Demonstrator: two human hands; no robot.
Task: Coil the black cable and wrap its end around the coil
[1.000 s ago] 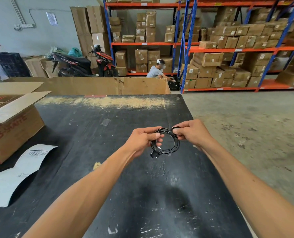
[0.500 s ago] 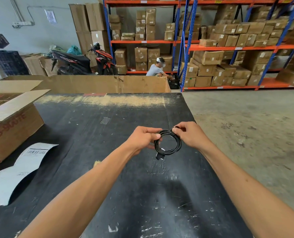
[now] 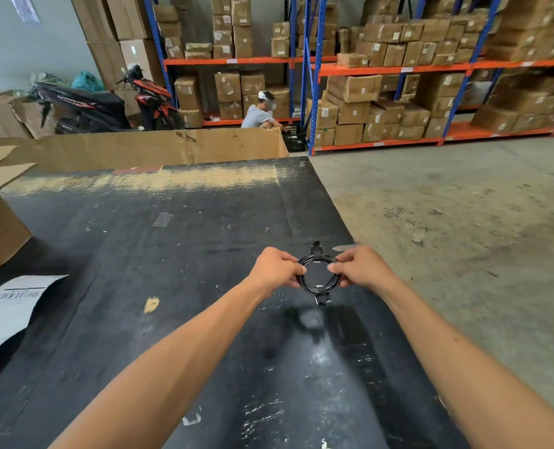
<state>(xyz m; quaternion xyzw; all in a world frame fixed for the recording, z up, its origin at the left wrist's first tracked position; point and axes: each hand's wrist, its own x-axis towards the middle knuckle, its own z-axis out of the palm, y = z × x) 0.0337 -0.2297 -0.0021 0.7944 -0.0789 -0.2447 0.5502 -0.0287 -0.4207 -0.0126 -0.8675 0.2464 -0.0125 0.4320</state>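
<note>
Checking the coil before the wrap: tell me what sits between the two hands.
In the head view, the coiled black cable spans the gap; the left hand grips its left side, the right hand its right. One plug end sticks up, another hangs below.

Single head view, wide-angle, faces forward-down over black table; hands near centre.

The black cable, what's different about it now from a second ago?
The right hand has shifted its pinch from the top of the black cable coil to its right side, and a plug end now pokes up above the coil's top. The left hand still grips the left side, the other plug still hangs below, and the coil stays held above the black table.
</note>
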